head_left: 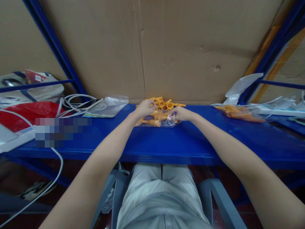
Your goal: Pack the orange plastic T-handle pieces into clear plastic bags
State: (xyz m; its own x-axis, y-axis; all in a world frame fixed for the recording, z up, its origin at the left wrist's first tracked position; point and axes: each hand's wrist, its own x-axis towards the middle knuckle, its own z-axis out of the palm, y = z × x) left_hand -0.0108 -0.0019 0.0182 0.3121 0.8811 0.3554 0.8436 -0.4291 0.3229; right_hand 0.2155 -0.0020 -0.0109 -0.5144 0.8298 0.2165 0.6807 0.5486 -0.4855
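Note:
Several orange-yellow plastic pieces with round cup-like ends and thin stems (169, 105) lie in a heap at the back of the blue shelf, against the cardboard. In front of them a clear plastic bag (164, 123) lies flat with more such pieces (152, 122) in or under it. My left hand (145, 108) is at the heap's left side, fingers curled; what they hold is hidden. At the right, my right hand (182, 113) has its fingers pinched on the bag's clear film.
A second clear bag of orange pieces (240, 113) lies on the right. To the left are a flat clear packet (107, 106), coiled white cables (76, 103) and a red bag (30, 114). Cardboard (178, 47) stands behind the blue shelf (166, 146).

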